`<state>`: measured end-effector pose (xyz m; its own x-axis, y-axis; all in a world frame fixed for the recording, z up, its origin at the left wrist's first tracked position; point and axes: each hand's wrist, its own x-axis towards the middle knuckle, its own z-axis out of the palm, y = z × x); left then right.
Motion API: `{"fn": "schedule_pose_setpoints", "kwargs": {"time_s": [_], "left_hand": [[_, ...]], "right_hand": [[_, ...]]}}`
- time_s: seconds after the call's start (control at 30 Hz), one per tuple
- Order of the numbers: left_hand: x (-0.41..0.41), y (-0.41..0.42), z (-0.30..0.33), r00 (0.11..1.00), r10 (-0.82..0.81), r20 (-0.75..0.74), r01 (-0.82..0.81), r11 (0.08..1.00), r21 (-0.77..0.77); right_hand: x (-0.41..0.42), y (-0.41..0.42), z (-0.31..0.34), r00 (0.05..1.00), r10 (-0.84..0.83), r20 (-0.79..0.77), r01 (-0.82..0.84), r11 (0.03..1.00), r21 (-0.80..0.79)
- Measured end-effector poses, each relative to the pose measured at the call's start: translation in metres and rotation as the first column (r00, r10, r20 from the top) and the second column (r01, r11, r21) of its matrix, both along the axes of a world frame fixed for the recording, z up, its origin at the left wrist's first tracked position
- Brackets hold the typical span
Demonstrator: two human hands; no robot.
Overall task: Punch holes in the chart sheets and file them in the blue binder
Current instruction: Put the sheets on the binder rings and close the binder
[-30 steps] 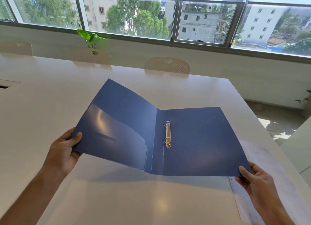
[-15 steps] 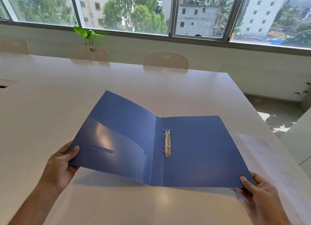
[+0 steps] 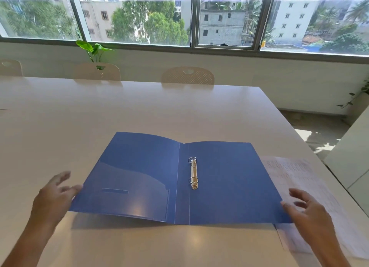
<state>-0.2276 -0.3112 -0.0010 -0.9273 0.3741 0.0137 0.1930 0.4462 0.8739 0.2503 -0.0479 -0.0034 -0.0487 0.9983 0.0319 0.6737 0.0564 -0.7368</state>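
1. Table (image 3: 139,110): a large pale surface carrying every task item. All positions below are given relative to the binder.
2. Windows (image 3: 131,21): a long row on the wall beyond the far side of the binder, showing trees and buildings outside.
3. Chairs (image 3: 187,75): pale backs line the table edge far beyond the binder; a green plant (image 3: 93,48) stands behind one of them, beyond and left of the binder.
4. Binder (image 3: 229,182): blue, spread open, inner faces up. The right cover lies flat on the table. The left cover's near edge stands slightly clear of the table, with a shadow beneath it. A clear pocket (image 3: 129,194) covers the lower part of the left cover.
5. Sheets (image 3: 303,186): white printed paper lying flat at the binder's right, partly tucked under its right cover. The print is too blurred to read.
6. Left hand (image 3: 54,196): at the binder's left edge, fingers spread and loosely extended, gripping nothing. Motion blur hides whether the fingertips touch the cover edge.
7. Right hand (image 3: 307,210): at the binder's near right corner, above the sheets, fingers apart and relaxed, gripping nothing. Contact with the cover cannot be confirmed.
8. Ring clip (image 3: 193,173): a metal two-ring fitting just right of the binder's spine; the rings appear closed and hold no paper.
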Motion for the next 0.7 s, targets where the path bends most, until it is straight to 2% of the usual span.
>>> {"fn": "schedule_pose_setpoints", "kwargs": {"time_s": [0.07, 0.17, 0.27, 0.33, 0.43, 0.6, 0.7], "left_hand": [[0.018, 0.012, 0.016, 0.961, -0.040, -0.275, 0.014, 0.995, -0.094], [0.050, 0.041, 0.031, 0.903, -0.187, -0.388, 0.191, 0.981, -0.029], [0.082, 0.076, 0.029, 0.845, -0.372, -0.385, 0.410, 0.912, 0.018], [0.102, 0.098, 0.021, 0.821, -0.465, -0.330, 0.503, 0.864, 0.034], [0.127, 0.127, 0.009, 0.800, -0.554, -0.232, 0.574, 0.818, 0.025], [0.154, 0.156, -0.005, 0.733, -0.633, -0.250, 0.648, 0.761, -0.030], [0.159, 0.166, -0.008, 0.694, -0.667, -0.270, 0.673, 0.735, -0.084]], "right_hand": [[-0.013, 0.000, 0.006, 0.998, 0.046, 0.039, -0.051, 0.991, 0.127], [-0.041, 0.000, 0.008, 0.983, 0.181, -0.016, -0.174, 0.965, 0.195], [-0.074, 0.000, 0.006, 0.946, 0.323, 0.009, -0.317, 0.924, 0.214], [-0.096, 0.000, 0.002, 0.918, 0.395, 0.040, -0.395, 0.897, 0.198], [-0.124, -0.004, -0.004, 0.881, 0.467, 0.076, -0.472, 0.865, 0.171], [-0.158, -0.007, -0.013, 0.810, 0.545, 0.219, -0.581, 0.798, 0.163], [-0.171, -0.008, -0.017, 0.785, 0.568, 0.247, -0.612, 0.773, 0.169]]}}
